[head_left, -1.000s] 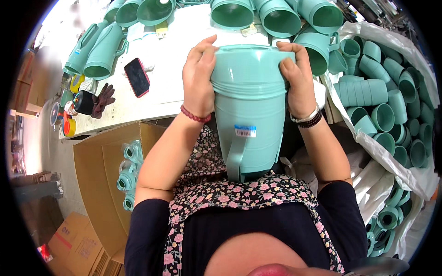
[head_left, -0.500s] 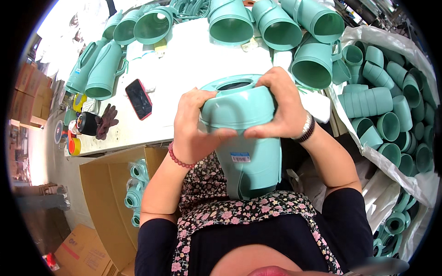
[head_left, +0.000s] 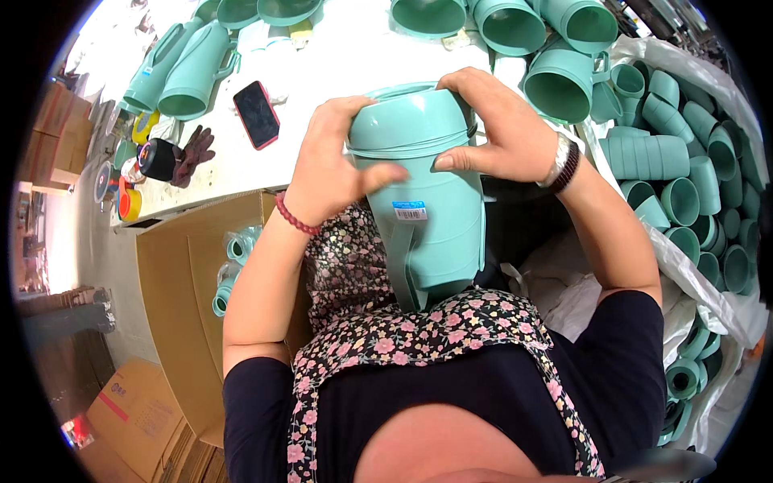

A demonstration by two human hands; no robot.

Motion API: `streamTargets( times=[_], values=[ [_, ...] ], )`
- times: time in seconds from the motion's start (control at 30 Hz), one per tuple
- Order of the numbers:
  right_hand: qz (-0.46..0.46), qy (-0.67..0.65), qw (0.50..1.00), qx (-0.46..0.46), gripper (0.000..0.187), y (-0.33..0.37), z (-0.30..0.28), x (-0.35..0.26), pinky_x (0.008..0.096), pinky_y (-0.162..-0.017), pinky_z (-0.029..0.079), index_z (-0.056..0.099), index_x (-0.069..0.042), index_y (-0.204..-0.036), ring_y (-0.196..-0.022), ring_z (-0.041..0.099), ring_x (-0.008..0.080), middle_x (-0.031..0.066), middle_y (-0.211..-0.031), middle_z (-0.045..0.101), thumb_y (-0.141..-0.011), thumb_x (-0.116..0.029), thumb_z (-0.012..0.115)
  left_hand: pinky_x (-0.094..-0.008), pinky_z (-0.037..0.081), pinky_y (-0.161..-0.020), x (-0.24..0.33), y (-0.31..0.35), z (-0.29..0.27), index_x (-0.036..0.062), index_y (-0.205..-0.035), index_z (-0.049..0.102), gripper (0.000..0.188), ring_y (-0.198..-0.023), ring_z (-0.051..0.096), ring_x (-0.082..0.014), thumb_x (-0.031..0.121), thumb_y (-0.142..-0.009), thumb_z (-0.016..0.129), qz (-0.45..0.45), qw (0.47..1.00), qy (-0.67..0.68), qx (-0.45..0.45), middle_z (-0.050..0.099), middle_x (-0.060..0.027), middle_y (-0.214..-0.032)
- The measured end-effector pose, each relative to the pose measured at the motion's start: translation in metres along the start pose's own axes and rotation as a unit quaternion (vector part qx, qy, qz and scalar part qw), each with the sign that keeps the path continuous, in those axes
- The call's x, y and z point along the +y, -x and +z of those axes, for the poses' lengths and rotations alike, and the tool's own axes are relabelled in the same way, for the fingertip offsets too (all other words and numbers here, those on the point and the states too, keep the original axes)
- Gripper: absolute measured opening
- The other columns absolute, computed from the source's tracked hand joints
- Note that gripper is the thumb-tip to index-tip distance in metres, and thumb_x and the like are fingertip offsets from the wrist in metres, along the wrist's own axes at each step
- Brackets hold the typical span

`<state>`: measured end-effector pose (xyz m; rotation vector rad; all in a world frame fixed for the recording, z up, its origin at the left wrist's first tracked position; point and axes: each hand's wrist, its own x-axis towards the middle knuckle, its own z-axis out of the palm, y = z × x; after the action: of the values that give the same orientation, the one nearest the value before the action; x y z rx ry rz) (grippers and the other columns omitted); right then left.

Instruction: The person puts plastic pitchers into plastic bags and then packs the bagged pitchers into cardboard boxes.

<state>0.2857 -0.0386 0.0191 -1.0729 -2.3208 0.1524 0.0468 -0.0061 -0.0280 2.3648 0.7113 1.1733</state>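
both hands [head_left: 334, 173] lower on one jug [head_left: 423, 189]

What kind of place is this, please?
Probably a small factory assembly or packing bench. Both hands hold a teal plastic jug; many identical jug bodies lie on the white table, stacked teal cups fill a bag, cartons wait below.

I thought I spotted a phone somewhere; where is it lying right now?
The phone lies on the white table, upper left in the head view, between the teal jugs and the person's left hand.
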Motion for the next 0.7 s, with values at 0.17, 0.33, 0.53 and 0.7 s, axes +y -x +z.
streamTargets(
  times=[0.17,0.33,0.53,0.7],
  values=[
    [0.006,0.040,0.999,0.020,0.064,0.006,0.024,-0.002,0.0398,-0.083,0.042,0.046,0.001,-0.111,-0.095,0.049,0.0356,0.0182,-0.099,0.051,-0.070,-0.042,0.070,-0.0400,0.041,-0.084,-0.003,0.009,0.008,-0.0009,-0.109,0.048,0.066,-0.095,0.050,-0.0347,0.031,-0.060,0.080,-0.017,0.998,-0.057,0.025,0.053,-0.0176,-0.101],
    [-0.022,-0.034,0.999,-0.017,0.057,-0.017,0.036,0.011,0.0360,-0.086,0.042,0.050,0.000,-0.112,-0.097,0.052,0.0299,0.0144,-0.102,0.053,-0.074,-0.038,0.068,-0.0377,0.042,-0.085,-0.016,0.017,-0.008,-0.0005,-0.105,0.051,0.051,-0.095,0.051,-0.0281,0.019,-0.065,0.076,-0.097,0.995,-0.016,0.018,0.053,-0.0141,-0.101],
    [0.314,-0.220,0.881,0.277,0.025,-0.060,0.104,0.069,0.0303,-0.076,0.045,0.066,-0.003,-0.094,-0.081,0.062,0.0218,0.0110,-0.086,0.068,-0.080,-0.024,0.063,-0.0324,0.046,-0.064,-0.098,0.082,-0.082,-0.0014,-0.072,0.058,0.036,-0.065,0.057,-0.0206,0.033,-0.083,0.055,-0.282,0.685,0.571,0.354,0.062,-0.0116,-0.070],
    [0.322,-0.169,0.923,0.129,0.024,0.000,0.232,0.121,0.0352,-0.083,0.046,0.066,-0.005,-0.087,-0.079,0.061,0.0292,0.0162,-0.083,0.065,-0.080,-0.028,0.060,-0.0351,0.044,-0.085,-0.064,0.077,-0.099,0.0053,-0.084,0.059,0.024,-0.064,0.055,-0.0150,0.025,-0.091,0.048,-0.163,0.783,0.481,0.358,0.053,-0.0035,-0.058]
  ],
)
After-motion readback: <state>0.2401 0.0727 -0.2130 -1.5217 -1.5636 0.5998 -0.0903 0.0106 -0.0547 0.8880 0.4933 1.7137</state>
